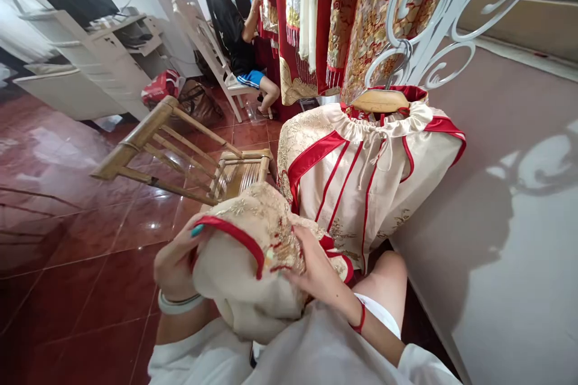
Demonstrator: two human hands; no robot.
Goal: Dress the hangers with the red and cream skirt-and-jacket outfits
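Note:
Over my lap, both hands hold up part of a cream garment (253, 307) with red satin edging and gold beaded embroidery. My left hand (174, 261), with a white bracelet at its wrist, grips the red-edged border; its thumb shows a teal nail. On the embroidered side, my right hand (316, 267) has its fingers closed on the cloth, partly hidden by folds. A red cord circles that wrist. Just beyond hangs a matching cream dress (347, 174) with red piping and a gathered neck, on a wooden hanger (378, 100).
A bamboo chair (244, 168) stands ahead on the red tiles. White scrollwork metal (419, 30) and a pale wall (510, 240) are to the right. Embroidered red and gold clothes (334, 12) hang at the back, where a person (232, 30) sits on a white chair (198, 30).

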